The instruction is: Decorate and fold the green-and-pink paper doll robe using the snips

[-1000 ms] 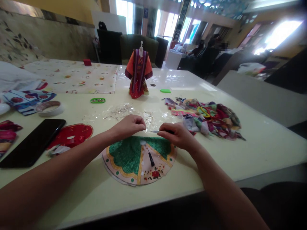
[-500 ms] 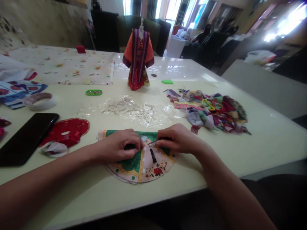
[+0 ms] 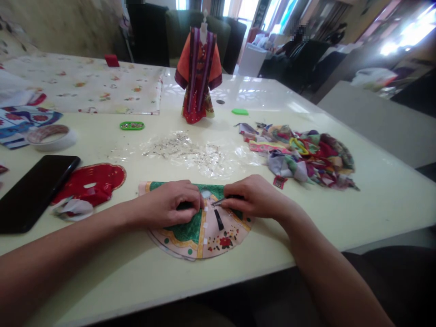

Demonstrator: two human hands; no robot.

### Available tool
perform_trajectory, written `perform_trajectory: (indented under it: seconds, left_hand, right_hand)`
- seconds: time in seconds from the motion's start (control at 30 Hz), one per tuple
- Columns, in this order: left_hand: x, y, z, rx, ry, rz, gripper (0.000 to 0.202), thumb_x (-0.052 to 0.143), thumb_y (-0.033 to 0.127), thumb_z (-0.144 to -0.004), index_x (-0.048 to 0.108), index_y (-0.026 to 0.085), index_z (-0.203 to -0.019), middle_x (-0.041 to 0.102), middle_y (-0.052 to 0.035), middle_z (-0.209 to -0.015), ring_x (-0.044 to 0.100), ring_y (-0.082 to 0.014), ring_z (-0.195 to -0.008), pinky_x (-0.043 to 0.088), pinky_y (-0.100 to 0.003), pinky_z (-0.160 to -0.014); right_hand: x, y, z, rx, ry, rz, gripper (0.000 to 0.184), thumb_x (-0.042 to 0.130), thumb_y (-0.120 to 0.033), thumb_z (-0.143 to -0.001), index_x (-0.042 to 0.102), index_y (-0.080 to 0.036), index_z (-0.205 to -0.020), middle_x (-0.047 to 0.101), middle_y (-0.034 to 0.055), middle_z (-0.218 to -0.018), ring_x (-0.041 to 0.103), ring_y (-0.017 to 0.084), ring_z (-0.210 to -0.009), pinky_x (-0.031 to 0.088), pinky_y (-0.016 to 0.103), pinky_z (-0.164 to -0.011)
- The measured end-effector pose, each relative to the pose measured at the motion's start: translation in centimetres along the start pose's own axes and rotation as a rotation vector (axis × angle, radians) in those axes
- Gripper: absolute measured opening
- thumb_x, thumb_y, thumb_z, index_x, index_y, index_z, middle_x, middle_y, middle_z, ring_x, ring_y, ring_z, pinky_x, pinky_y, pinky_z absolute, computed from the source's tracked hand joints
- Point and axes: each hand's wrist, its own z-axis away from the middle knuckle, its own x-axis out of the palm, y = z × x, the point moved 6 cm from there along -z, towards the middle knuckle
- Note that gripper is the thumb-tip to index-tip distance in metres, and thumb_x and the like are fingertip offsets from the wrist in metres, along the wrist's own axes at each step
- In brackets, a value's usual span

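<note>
A fan-shaped piece of patterned cloth [image 3: 207, 231], green with a pink and yellow border, lies flat near the table's front edge. My left hand [image 3: 172, 204] rests on its green part with the fingers curled and pressing down. My right hand [image 3: 254, 196] is closed on a thin metal tool [image 3: 220, 201], perhaps tweezers, whose tip points at the cloth's centre just beside my left fingertips.
Clear plastic with small beads [image 3: 190, 152] lies behind the cloth. A pile of coloured fabric scraps [image 3: 306, 154] is to the right, a red cloth piece [image 3: 90, 181], a black phone [image 3: 32, 190] and a tape roll [image 3: 51, 136] to the left. A dressed doll mannequin [image 3: 199, 70] stands behind.
Both hands dropped from above the cloth's top edge onto the cloth. The left hand went from a raised pinch to pressing the green part; the right brought the tool tip down.
</note>
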Motion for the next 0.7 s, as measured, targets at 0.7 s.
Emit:
perform_trajectory:
  seconds: [0.7]
  left_hand:
    - [0.12, 0.70, 0.02, 0.060, -0.019, -0.060, 0.014, 0.052, 0.012, -0.082, 0.064, 0.018, -0.080, 0.067, -0.0064, -0.103, 0.060, -0.0180, -0.093, 0.046, -0.029, -0.083]
  right_hand:
    - [-0.38, -0.07, 0.20, 0.002, 0.020, 0.016, 0.037, 0.051, -0.049, -0.091, 0.061, -0.020, -0.070, 0.060, -0.0009, -0.060, 0.045, 0.009, -0.053, 0.020, 0.028, -0.054]
